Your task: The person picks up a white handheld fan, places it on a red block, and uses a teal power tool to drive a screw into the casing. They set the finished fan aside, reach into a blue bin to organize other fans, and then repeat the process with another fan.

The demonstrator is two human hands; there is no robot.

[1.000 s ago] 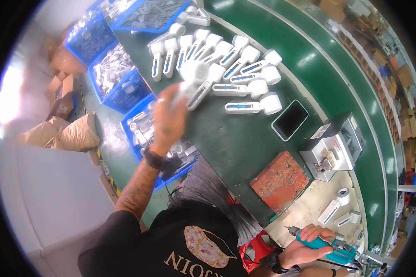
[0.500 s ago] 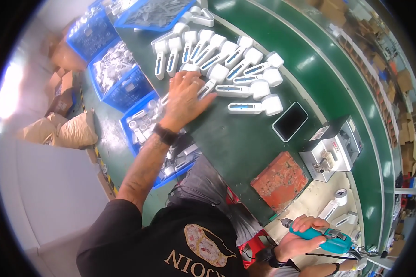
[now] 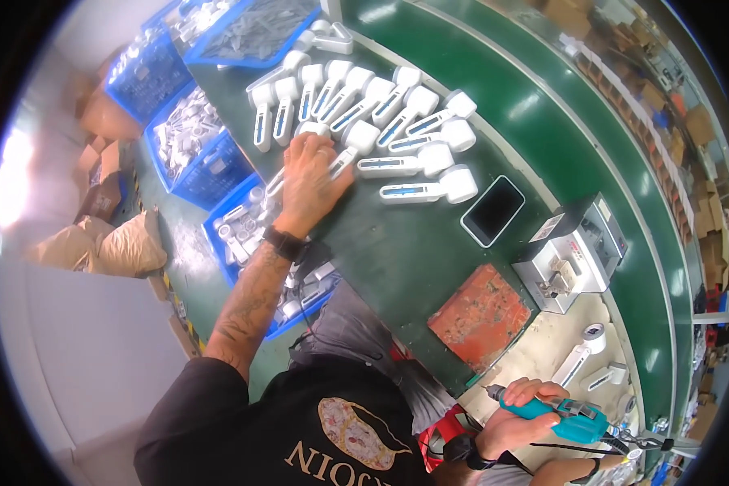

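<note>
Dozen-odd white units (image 3: 413,192) out far — loose pcs left in near L bin (image 3: 304,317). L hand (image 3: 309,182) half-curled over one, grip unclear — R hand (image 3: 510,425) wrapped round driver (image 3: 581,424).

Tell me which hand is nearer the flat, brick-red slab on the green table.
Right: the right hand, around a teal power driver, is below and right of the slab in the picture; the left hand is farther, up and left, over a white round-headed piece.

Left arm (image 3: 255,301) outstretched, right grip (image 3: 510,428) curled
</note>
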